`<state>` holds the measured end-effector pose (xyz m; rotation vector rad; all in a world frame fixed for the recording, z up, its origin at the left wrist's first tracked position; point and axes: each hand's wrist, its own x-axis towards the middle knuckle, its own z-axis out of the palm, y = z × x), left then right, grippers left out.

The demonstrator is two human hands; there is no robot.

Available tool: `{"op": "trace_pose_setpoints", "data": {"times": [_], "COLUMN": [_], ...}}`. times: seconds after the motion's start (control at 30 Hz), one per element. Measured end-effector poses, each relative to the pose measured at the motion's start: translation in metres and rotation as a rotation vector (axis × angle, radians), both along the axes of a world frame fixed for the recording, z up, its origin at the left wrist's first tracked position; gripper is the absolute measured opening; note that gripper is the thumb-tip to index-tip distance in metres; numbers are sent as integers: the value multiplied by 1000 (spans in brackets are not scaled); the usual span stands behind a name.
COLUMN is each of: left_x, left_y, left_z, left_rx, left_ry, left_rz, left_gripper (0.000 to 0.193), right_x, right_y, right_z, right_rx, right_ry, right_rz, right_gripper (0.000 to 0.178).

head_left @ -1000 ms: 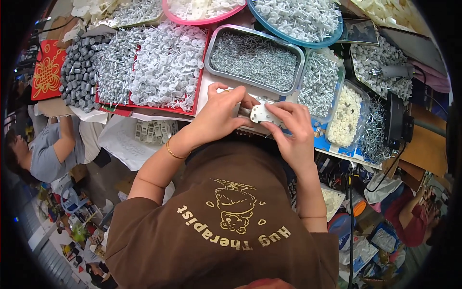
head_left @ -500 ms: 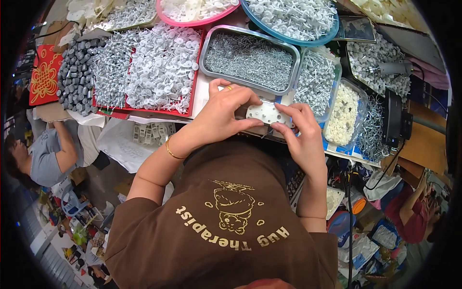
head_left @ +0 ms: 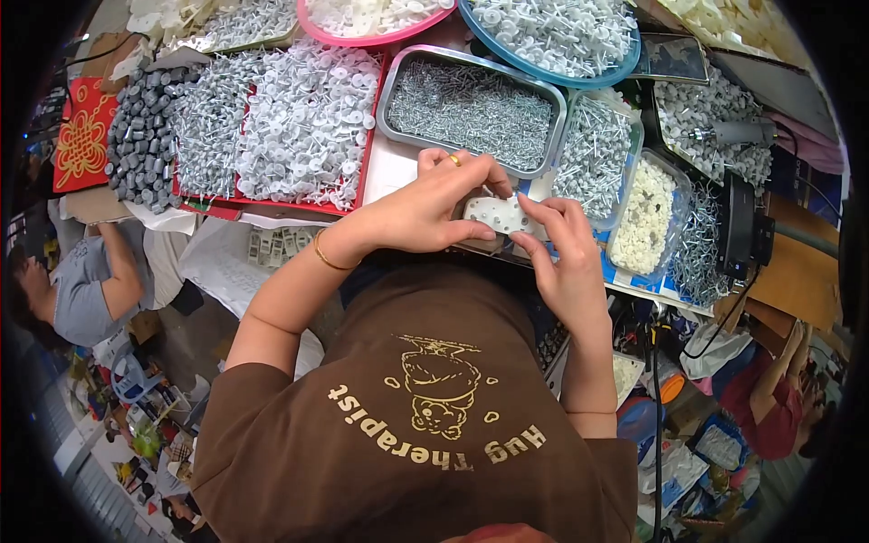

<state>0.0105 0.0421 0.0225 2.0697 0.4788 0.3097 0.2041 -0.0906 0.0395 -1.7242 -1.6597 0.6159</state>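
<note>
While the view's drifted a bit since a second ago, both hands are still pinched on one small white plastic block [head_left: 496, 214], left hand [head_left: 425, 206] and right hand [head_left: 563, 253] gripping it together over the bench [head_left: 389, 172] edge, just in front of one metal tray of screws [head_left: 471, 110].

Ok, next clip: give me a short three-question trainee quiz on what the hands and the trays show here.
1. True or false: both hands grip the small white plastic piece.
2. Which container lies just beyond the left hand? A) metal tray of small screws B) pink bowl C) blue-rimmed bowl
3. Fill in: the dark grey cylinders lie at the table's far ____ side.

Key: 1 true. 2 A. 3 left. The right hand pinches the piece's right edge.
</note>
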Motion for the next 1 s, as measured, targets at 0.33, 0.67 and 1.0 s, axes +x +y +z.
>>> {"op": "trace_pose_setpoints", "data": {"times": [0.33, 0.67, 1.0], "left_x": [-5, -8, -8], "left_y": [4, -7, -9], "left_z": [-1, 4, 0], "left_rx": [-35, 88, 131], "left_ry": [24, 18, 7], "left_rz": [28, 89, 154], "left_gripper": [45, 41, 39], "right_x": [-1, -4, -2], "right_y": [0, 1, -2], "right_z": [-2, 5, -3], "right_rx": [-4, 34, 26], "right_ry": [-11, -97, -1], "right_rz": [9, 27, -22], "right_gripper": [39, 42, 41]}}
